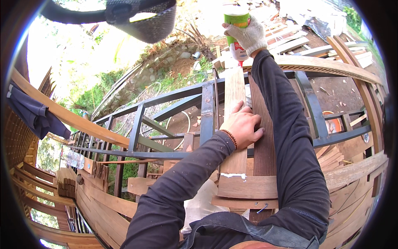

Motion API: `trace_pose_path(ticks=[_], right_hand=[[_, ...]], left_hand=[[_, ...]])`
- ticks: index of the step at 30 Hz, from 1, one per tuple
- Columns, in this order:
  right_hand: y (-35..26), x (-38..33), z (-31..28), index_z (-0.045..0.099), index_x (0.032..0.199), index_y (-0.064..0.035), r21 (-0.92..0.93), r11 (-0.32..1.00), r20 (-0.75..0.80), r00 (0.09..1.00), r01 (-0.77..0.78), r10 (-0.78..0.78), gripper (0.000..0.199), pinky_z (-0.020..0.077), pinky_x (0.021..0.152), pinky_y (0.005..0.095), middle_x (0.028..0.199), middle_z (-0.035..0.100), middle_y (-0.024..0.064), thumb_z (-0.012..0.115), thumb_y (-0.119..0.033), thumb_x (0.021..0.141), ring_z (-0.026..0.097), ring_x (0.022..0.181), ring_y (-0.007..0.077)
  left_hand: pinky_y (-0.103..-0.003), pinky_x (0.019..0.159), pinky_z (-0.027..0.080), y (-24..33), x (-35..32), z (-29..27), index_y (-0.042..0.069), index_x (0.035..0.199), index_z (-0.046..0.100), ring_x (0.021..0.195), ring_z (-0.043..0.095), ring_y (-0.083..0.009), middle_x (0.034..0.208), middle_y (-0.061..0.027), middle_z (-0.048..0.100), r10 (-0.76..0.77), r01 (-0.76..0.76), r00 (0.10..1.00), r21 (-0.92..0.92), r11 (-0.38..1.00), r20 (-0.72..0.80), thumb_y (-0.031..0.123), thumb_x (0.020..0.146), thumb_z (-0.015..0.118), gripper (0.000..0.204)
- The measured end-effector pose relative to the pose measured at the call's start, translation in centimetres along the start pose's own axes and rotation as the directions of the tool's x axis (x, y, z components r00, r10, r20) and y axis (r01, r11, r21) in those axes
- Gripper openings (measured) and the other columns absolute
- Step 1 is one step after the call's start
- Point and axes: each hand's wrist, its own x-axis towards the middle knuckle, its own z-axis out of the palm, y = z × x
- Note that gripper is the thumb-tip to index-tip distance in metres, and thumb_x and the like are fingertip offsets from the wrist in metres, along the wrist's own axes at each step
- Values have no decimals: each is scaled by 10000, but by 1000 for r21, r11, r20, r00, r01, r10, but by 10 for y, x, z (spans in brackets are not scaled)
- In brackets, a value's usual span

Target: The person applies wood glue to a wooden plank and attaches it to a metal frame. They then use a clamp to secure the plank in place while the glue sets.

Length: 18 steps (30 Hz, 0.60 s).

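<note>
A white work glove covers my right hand (pixel 251 34), which is closed around a green and white glue bottle (pixel 237 50). The bottle is tipped nozzle down, its red tip at the far end of a light wooden plank (pixel 235 89). Bare, with a beaded bracelet on the wrist, my left hand (pixel 241 126) lies across the middle of that plank. Its bent fingers reach over the right edge, and their tips are partly hidden. White glue (pixel 233 176) shows at the plank's near end, where a short crosswise board (pixel 248 186) meets it.
Beneath the plank runs a dark metal frame (pixel 207 112). A dark brown board (pixel 264 157) lies alongside on the right. Curved wooden rails (pixel 78 118) extend to both sides. A screw (pixel 262 208) sticks out near my body. Stacked lumber (pixel 286 39) lies at the far right.
</note>
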Motion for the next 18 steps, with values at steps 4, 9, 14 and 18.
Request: trace_pose_path(ticks=[4,9,14,18], right_hand=[[5,-1,6,675,1176,-79,140,989,75,996,38,-49,619,606,806,378,1012,751,88,905,-437,726,739,885,200],[-11,-1,1,595,1280,-89,-203,937,93,958,284,-270,744,575,913,361,1175,701,108,905,-476,726,687,1070,243],[-83,-6,-50,579,1306,-88,-484,641,280,800,595,-531,754,584,873,368,1137,704,112,922,-395,709,696,1046,249],[-156,-48,-122,571,1275,-57,-457,681,306,820,572,-483,737,532,948,429,1163,669,178,904,-235,642,659,1092,364]], left_hand=[[-490,1214,235,0,-1,1,47,881,701,1080,599,-288,893,-130,692,6,-6,1000,-7,1000,-21,351,891,629,312],[-487,1208,255,-2,-2,3,51,877,699,1084,612,-290,897,-140,692,26,-27,998,-8,1000,-54,356,895,628,314],[-493,1195,292,-6,-2,9,66,824,694,1024,628,-312,862,-155,676,39,-42,994,-26,999,-105,357,896,633,306],[-497,1100,369,-10,0,14,66,829,704,987,628,-338,841,-169,675,89,-88,986,10,996,-143,356,897,631,307]])
